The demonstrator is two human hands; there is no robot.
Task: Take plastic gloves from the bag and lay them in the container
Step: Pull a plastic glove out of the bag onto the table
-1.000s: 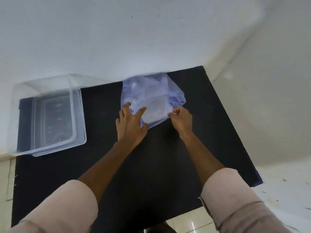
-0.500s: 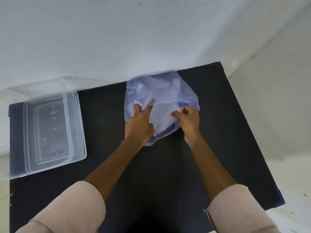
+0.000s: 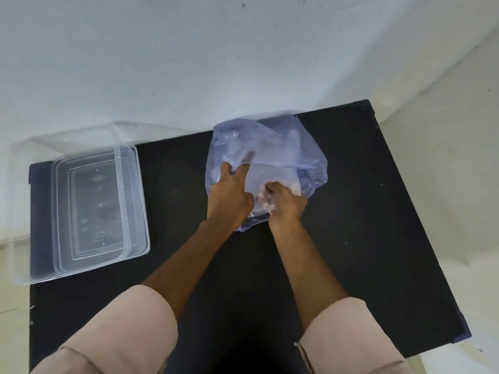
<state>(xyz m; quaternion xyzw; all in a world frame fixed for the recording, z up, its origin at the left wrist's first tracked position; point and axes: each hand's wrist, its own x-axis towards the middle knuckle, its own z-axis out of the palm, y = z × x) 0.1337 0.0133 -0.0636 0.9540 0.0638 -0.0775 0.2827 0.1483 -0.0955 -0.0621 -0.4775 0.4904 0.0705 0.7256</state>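
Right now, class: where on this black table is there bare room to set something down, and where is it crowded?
Bare patches of the black table: the strip between the clear container and the left hand, and the wide stretch right of the bag, out to the table's edge. It is crowded at the bag's mouth, where the left hand and the right hand meet.

This looks like a plain room in a home, perhaps, though little of it is visible. A black table (image 3: pixel 351 238) stands against a bare white wall (image 3: pixel 189 63) with small marks, and pale floor tiles (image 3: pixel 10 333) appear at the near left.
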